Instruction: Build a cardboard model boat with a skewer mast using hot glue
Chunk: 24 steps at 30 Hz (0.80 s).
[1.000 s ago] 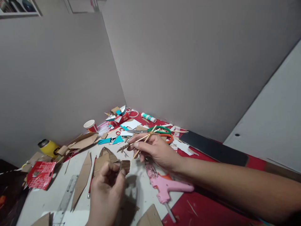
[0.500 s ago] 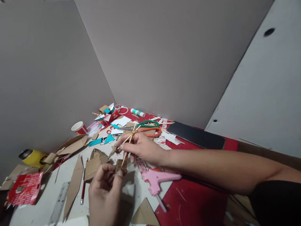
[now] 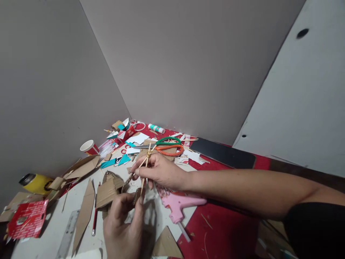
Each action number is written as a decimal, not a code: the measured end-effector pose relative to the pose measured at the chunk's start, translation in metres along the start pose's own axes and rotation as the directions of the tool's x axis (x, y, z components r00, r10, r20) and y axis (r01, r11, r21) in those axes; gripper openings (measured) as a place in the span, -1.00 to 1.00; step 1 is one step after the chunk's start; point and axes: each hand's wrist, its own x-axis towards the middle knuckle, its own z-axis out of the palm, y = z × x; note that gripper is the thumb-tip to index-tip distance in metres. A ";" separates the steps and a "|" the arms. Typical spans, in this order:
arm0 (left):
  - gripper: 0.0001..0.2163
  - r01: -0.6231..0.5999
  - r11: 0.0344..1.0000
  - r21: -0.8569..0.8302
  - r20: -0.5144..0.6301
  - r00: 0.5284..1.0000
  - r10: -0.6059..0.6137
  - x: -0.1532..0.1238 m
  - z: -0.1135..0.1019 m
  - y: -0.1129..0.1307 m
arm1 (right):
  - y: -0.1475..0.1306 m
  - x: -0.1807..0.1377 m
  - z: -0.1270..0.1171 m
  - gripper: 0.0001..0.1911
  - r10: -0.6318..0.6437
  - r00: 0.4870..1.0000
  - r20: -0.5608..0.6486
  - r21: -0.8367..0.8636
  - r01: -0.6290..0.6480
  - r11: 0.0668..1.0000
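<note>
Two thin wooden sticks [image 3: 147,162] cross near their tops, joined there by a yellowish lump or binding. My right hand [image 3: 161,171] pinches them below the crossing, with a small cardboard piece at the lower end of one stick. Below it, my left hand [image 3: 124,217] grips another small cardboard piece [image 3: 137,195] between thumb and fingers, at the lower end of the other stick. The fingers partly hide both pieces. Just left of my hands stands a folded cardboard shape [image 3: 109,192]. To the right, a pink glue gun [image 3: 178,205] lies beneath my right forearm.
Scissors [image 3: 169,145] with green and orange handles lie behind my right hand among paper scraps. A dark phone-like slab [image 3: 223,153] is at back right. Leftward are a paper cup [image 3: 90,147], a yellow bottle [image 3: 36,183], a pencil [image 3: 95,216], a ruler [image 3: 67,233] and cardboard strips.
The sticks have swung more upright, and the piece in my left hand has turned edge-on. My right hand has shifted slightly left in the picture; the view has moved a little.
</note>
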 end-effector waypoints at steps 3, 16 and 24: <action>-0.89 -0.041 0.999 0.015 0.011 0.999 0.041 -0.001 -0.001 -0.002 | -0.001 0.001 -0.001 -0.81 -0.016 1.000 0.009 0.032 0.016 0.999; -0.62 -0.835 0.383 0.394 0.330 0.518 0.789 0.002 -0.025 -0.027 | 0.001 0.004 0.000 -0.83 0.011 0.988 -0.153 0.014 -0.009 1.000; -0.58 -0.927 0.172 0.334 0.485 0.326 0.811 0.021 -0.029 -0.035 | 0.004 0.000 0.004 -0.84 0.027 0.990 -0.138 -0.023 -0.030 0.999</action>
